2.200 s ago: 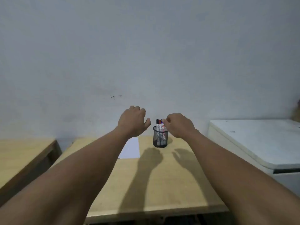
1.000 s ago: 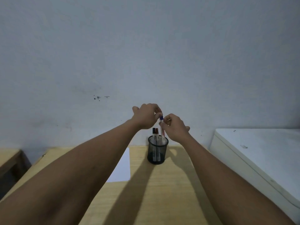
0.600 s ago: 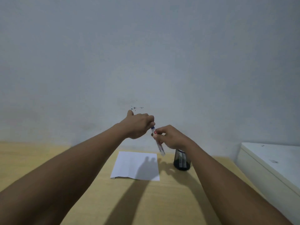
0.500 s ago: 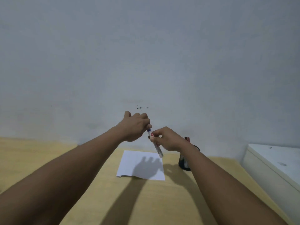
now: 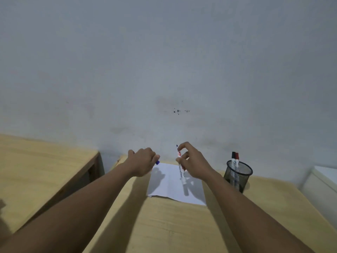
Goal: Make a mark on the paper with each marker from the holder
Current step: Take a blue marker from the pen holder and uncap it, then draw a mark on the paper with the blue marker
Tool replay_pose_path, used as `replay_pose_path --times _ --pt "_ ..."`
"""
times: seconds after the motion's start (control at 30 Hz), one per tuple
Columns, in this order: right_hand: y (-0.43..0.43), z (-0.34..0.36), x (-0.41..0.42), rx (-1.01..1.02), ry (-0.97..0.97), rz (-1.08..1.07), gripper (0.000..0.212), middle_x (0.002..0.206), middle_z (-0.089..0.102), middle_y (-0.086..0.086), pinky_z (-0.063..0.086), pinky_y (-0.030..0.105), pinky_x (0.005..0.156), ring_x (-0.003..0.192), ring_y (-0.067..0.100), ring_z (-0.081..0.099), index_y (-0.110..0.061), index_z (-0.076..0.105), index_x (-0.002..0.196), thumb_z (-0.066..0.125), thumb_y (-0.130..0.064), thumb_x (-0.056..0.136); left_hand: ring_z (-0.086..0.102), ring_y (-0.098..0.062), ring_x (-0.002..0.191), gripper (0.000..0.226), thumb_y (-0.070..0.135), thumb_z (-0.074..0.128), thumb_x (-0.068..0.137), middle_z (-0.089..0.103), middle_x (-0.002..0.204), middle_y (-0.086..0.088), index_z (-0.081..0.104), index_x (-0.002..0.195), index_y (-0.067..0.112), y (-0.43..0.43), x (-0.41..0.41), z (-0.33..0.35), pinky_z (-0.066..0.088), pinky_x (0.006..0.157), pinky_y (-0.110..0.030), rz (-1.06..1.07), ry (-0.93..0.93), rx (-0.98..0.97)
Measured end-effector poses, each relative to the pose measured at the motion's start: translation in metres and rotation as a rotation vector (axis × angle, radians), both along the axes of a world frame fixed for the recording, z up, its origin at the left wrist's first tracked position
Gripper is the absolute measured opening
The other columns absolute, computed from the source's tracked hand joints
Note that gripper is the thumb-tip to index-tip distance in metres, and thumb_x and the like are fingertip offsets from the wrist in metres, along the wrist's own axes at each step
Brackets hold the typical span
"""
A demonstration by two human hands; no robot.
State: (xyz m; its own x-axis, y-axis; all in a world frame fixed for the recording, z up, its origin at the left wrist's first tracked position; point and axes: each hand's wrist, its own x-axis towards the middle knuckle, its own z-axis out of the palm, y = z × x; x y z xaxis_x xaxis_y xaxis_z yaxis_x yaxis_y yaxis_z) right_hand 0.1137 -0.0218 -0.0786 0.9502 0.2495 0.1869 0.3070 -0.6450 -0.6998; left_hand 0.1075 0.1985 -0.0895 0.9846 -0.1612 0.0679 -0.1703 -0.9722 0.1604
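Observation:
My right hand [image 5: 193,164] grips an uncapped white marker [image 5: 181,170], held nearly upright with its dark tip pointing up, above the white paper [image 5: 175,185] on the wooden table. My left hand [image 5: 143,162] is closed around the blue cap [image 5: 157,162], which pokes out between its fingers just left of the paper's far edge. To the right of the paper stands a black mesh holder [image 5: 238,173] with two markers in it, one with a black cap [image 5: 233,155] and one with a red cap [image 5: 236,156].
A grey wall runs right behind the table [image 5: 173,225]. A second wooden table [image 5: 36,170] sits at the left across a narrow gap. A white cabinet [image 5: 321,185] stands at the right edge.
My right hand lifted the blue marker out of the holder and carried it over the paper. My left hand pulled the cap off and moved left with it. The view swung down and left.

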Motion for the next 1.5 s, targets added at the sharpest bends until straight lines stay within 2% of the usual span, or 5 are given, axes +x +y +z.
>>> replay_pose_path --times 0.2,0.37,0.7,1.0,1.5 --pt "0.023 -0.026 0.031 0.296 0.136 0.004 0.023 0.100 0.072 0.009 0.051 0.015 0.063 0.062 0.015 0.069 -0.014 0.068 0.120 0.051 -0.012 0.106 0.044 -0.019 0.123 0.040 0.033 0.022 0.105 0.059 0.111 0.003 0.059 0.102 0.019 0.003 0.012 -0.063 0.020 0.110 -0.056 -0.123 0.024 -0.035" --pt "0.038 -0.045 0.053 0.520 0.248 -0.062 0.031 0.088 0.076 -0.004 0.049 0.031 0.066 0.077 0.014 0.069 -0.021 0.062 0.118 0.068 -0.003 0.093 0.051 -0.019 0.091 0.039 0.036 0.022 0.103 0.050 0.077 0.006 0.048 0.078 0.023 -0.003 0.013 -0.090 0.026 0.108 -0.057 -0.102 -0.083 -0.115" --pt "0.064 -0.071 0.075 0.467 0.227 -0.022 0.022 0.077 0.068 0.005 0.055 0.037 0.057 0.059 0.018 0.061 0.000 0.068 0.101 0.068 -0.022 0.097 0.049 -0.024 0.082 0.031 0.032 0.031 0.102 0.044 0.073 0.006 0.038 0.073 0.024 -0.022 -0.005 -0.104 0.042 0.084 -0.048 -0.032 -0.267 -0.127" --pt "0.070 -0.102 0.091 0.599 0.225 -0.074 0.009 0.070 0.070 0.013 0.048 0.036 0.055 0.052 0.028 0.054 -0.001 0.069 0.085 0.069 -0.009 0.089 0.050 -0.016 0.109 0.039 0.036 0.025 0.103 0.065 0.101 0.009 0.062 0.103 0.026 -0.018 0.000 -0.105 0.036 0.092 -0.045 -0.047 -0.182 -0.189" --pt "0.061 -0.104 0.101 0.582 0.224 -0.051 0.013 0.061 0.065 0.007 0.046 0.035 0.052 0.053 0.026 0.053 -0.007 0.069 0.076 0.071 -0.013 0.088 0.042 -0.015 0.113 0.035 0.040 0.017 0.104 0.048 0.088 0.013 0.045 0.085 0.033 -0.020 0.007 -0.102 0.026 0.101 -0.068 -0.023 -0.043 -0.229"
